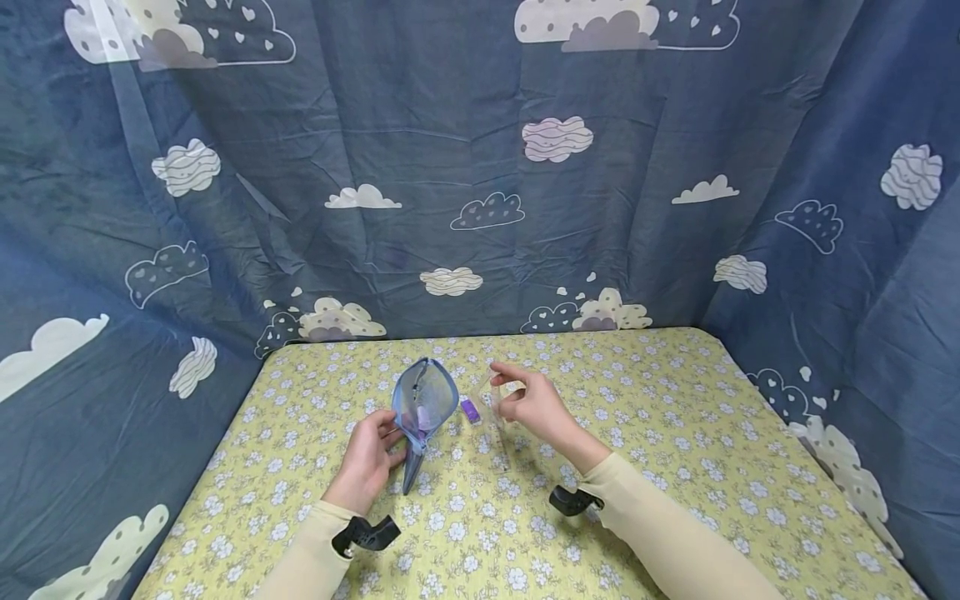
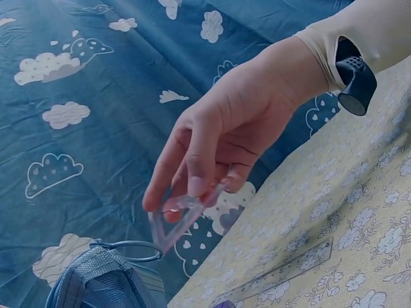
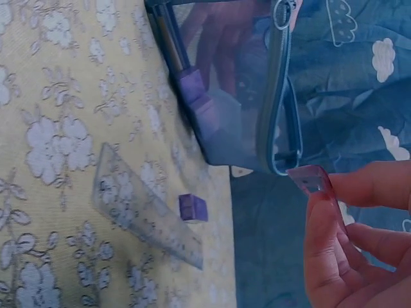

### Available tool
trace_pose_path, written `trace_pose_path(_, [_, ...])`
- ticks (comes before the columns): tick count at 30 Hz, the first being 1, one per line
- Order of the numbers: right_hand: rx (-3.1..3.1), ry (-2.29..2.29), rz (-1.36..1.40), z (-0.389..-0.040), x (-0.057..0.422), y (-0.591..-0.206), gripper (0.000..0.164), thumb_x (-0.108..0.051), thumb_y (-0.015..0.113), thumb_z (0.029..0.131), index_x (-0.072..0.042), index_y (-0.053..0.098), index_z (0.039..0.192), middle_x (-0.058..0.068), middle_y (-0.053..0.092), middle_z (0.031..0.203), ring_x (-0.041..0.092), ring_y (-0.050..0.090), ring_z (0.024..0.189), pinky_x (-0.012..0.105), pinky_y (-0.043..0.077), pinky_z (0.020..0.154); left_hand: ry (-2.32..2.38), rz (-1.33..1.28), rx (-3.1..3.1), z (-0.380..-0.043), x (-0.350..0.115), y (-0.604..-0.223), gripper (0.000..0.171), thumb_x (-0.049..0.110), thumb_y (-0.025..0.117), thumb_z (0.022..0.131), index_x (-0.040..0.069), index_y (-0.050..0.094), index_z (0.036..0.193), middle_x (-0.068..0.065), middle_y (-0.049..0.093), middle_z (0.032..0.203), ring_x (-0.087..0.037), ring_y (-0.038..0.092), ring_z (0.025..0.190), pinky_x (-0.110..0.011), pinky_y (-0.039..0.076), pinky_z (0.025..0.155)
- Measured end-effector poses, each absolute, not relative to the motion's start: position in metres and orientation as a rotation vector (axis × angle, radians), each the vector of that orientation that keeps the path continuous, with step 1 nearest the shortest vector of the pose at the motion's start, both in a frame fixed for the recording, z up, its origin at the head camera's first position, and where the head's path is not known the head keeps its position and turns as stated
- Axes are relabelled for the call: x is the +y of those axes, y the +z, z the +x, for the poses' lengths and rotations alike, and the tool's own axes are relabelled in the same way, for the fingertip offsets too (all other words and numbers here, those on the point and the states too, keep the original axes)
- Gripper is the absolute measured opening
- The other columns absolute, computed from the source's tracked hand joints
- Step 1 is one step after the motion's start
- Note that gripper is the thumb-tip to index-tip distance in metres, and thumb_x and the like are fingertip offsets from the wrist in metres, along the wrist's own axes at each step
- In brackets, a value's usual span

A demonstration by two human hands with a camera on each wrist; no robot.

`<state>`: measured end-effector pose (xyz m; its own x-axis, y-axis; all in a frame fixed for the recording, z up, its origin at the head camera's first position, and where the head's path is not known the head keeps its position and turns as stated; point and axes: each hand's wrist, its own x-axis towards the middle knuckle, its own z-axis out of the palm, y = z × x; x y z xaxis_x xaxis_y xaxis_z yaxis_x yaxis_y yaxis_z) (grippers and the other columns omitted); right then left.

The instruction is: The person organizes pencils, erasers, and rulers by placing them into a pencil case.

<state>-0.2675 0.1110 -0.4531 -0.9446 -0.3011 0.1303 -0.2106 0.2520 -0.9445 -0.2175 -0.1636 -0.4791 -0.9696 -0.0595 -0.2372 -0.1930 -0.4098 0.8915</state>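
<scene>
My left hand (image 1: 369,458) grips a blue see-through zip pencil case (image 1: 431,400) by its side, its mouth gaping upward. Inside it, purple pieces (image 3: 196,96) and a dark stick-like thing (image 3: 173,38) show through the mesh. To its right, my right hand (image 1: 536,408) pinches a clear, pinkish set square (image 2: 176,221) between thumb and fingers, raised above the table. In the right wrist view the set square's tip lies close to the case's zip edge; whether they touch I cannot tell. A clear ruler (image 3: 144,205) and a small purple block (image 1: 470,410) lie on the cloth.
A yellow floral cloth (image 1: 637,533) covers the table. Dark blue curtains (image 1: 420,150) with cloud prints hang behind it and at both sides. Each wrist wears a black camera mount (image 1: 573,501).
</scene>
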Motion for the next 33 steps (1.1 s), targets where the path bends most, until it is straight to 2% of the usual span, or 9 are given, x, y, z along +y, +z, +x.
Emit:
trace_pose_path(2, [2.421,-1.813,-0.498,-0.267,0.110,-0.450,0.075,0.008,0.068,0.079,-0.020,0.052,0.147,0.005,0.062,0.124,0.040,0.068,0.084,0.057,0.052,0.074,2.549,-0.353,1.658,-0.217,-0.164,-0.479,0.017,0.017,0.045,0.103,0.008,0.049,0.089,-0.021,0.047,0.118,-0.040,0.043,0.126,-0.064,0.027,0.109])
trace_pose_path(4, [2.421,-1.819,-0.503,-0.267,0.109,-0.447,0.075,0.007,0.070,0.079,-0.021,0.052,0.147,0.003,0.062,0.123,0.036,0.069,0.081,0.053,0.053,0.073,2.553,-0.363,1.653,-0.217,-0.163,-0.479,0.018,0.016,0.045,0.103,0.008,0.049,0.087,-0.020,0.047,0.117,-0.040,0.043,0.126,-0.064,0.027,0.109])
trace_pose_path(7, [2.415,-1.828,-0.503,-0.267,0.108,-0.444,0.076,0.008,0.069,0.079,-0.021,0.052,0.147,0.004,0.062,0.123,0.027,0.070,0.079,0.043,0.054,0.069,2.555,-0.360,1.648,-0.217,-0.163,-0.479,0.020,0.016,0.045,0.103,0.009,0.048,0.085,-0.020,0.047,0.116,-0.040,0.043,0.126,-0.064,0.027,0.109])
trace_pose_path(10, [2.410,-1.832,-0.510,-0.267,0.107,-0.440,0.077,0.008,0.069,0.079,-0.020,0.051,0.148,0.010,0.061,0.127,0.023,0.070,0.081,0.037,0.054,0.067,2.554,-0.354,1.646,-0.216,-0.163,-0.479,0.020,0.016,0.045,0.103,0.009,0.048,0.086,-0.019,0.047,0.117,-0.040,0.042,0.127,-0.064,0.027,0.110])
trace_pose_path(13, [2.411,-1.830,-0.532,-0.267,0.105,-0.436,0.076,0.007,0.069,0.081,-0.021,0.050,0.149,0.013,0.060,0.130,0.025,0.071,0.085,0.036,0.054,0.068,2.546,-0.343,1.652,-0.216,-0.163,-0.478,0.018,0.016,0.044,0.103,0.008,0.049,0.088,-0.020,0.046,0.120,-0.040,0.042,0.128,-0.064,0.026,0.110])
trace_pose_path(18, [2.415,-1.828,-0.565,-0.269,0.101,-0.430,0.074,0.003,0.070,0.083,-0.026,0.050,0.148,0.005,0.061,0.128,0.025,0.071,0.087,0.039,0.053,0.069,2.540,-0.367,1.650,-0.217,-0.163,-0.477,0.015,0.016,0.045,0.102,0.006,0.049,0.092,-0.021,0.046,0.123,-0.040,0.043,0.127,-0.063,0.027,0.110])
trace_pose_path(23, [2.401,-1.836,-0.581,-0.269,0.095,-0.421,0.073,0.001,0.070,0.084,-0.025,0.050,0.148,0.007,0.061,0.129,0.029,0.071,0.091,0.043,0.055,0.075,2.541,-0.379,1.648,-0.219,-0.163,-0.478,0.014,0.016,0.045,0.102,0.006,0.051,0.093,-0.022,0.047,0.125,-0.041,0.045,0.127,-0.062,0.028,0.109])
trace_pose_path(30, [2.372,-1.832,-0.621,-0.269,0.082,-0.412,0.072,0.003,0.070,0.084,-0.021,0.049,0.149,0.011,0.060,0.130,0.025,0.071,0.086,0.035,0.052,0.069,2.536,-0.383,1.651,-0.220,-0.163,-0.477,0.014,0.017,0.046,0.102,0.004,0.052,0.099,-0.021,0.051,0.124,-0.039,0.050,0.122,-0.056,0.035,0.102])
trace_pose_path(33, [2.376,-1.815,-0.625,-0.270,0.077,-0.411,0.072,0.003,0.070,0.084,-0.021,0.050,0.148,0.009,0.061,0.128,0.025,0.070,0.082,0.033,0.050,0.067,2.543,-0.378,1.646,-0.221,-0.163,-0.476,0.014,0.017,0.046,0.102,0.005,0.051,0.098,-0.021,0.052,0.124,-0.038,0.052,0.121,-0.055,0.036,0.101])
